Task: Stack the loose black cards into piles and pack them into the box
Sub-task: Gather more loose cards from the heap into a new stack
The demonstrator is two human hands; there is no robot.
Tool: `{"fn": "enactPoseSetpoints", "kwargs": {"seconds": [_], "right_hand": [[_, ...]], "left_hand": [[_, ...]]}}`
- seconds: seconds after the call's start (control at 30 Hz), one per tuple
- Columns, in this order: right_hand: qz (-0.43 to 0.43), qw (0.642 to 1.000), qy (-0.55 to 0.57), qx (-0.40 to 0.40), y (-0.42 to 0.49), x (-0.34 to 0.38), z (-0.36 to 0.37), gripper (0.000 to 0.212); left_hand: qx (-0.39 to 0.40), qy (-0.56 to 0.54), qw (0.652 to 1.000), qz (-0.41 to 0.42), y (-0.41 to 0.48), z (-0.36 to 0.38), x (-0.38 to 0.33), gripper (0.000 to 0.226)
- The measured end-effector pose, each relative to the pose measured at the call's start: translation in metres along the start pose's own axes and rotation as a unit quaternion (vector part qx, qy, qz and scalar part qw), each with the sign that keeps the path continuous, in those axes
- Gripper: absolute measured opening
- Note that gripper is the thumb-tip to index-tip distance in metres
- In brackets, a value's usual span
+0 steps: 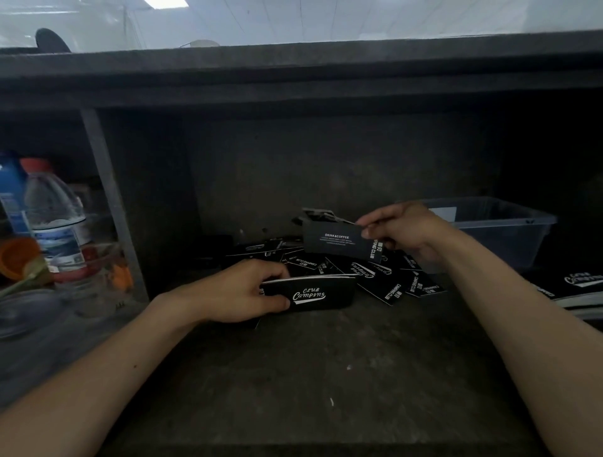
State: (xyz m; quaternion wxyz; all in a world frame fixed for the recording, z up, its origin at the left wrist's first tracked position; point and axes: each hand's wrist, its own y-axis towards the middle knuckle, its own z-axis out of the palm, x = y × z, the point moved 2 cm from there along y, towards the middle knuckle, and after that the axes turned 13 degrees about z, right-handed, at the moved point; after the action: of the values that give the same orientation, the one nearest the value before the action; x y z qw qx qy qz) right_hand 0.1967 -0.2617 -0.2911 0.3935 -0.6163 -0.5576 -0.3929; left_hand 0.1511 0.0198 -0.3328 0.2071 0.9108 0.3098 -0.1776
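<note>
Gripping a stack of black cards (313, 293) by its left end, the left hand (241, 293) curls its fingers over the top edge with the thumb underneath. The right hand (401, 231) pinches a single card (336, 243) (printed DRINK&COFFEE) between thumb and fingertips, raised above the loose cards (385, 283) scattered on the dark shelf (293, 375) between the hands. A clear plastic box (502, 228) sits just right of that hand, and a water bottle (55, 221) stands far left.

A worn dark counter (326, 375) lies in a dim recess under a thick dark shelf (293, 71), grey divider (107, 195) at left; above, white tiles (326, 19) and a light panel (166, 3).
</note>
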Motion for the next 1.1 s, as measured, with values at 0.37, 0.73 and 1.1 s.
{"fn": "enactPoseSetpoints", "kwargs": {"seconds": [0.37, 0.73, 1.1], "right_hand": [[0.003, 0.992, 0.014, 0.125, -0.026, 0.012, 0.016, 0.013], [-0.074, 0.963, 0.082, 0.247, -0.033, 0.021, 0.003, 0.055], [-0.188, 0.979, 0.083, -0.017, -0.019, 0.023, 0.002, 0.010]], "left_hand": [[-0.010, 0.004, 1.000, -0.008, -0.001, -0.001, 0.001, 0.010], [-0.007, 0.022, 1.000, -0.013, 0.000, 0.000, -0.002, 0.014], [-0.008, 0.014, 1.000, -0.004, 0.000, 0.000, -0.002, 0.020]]}}
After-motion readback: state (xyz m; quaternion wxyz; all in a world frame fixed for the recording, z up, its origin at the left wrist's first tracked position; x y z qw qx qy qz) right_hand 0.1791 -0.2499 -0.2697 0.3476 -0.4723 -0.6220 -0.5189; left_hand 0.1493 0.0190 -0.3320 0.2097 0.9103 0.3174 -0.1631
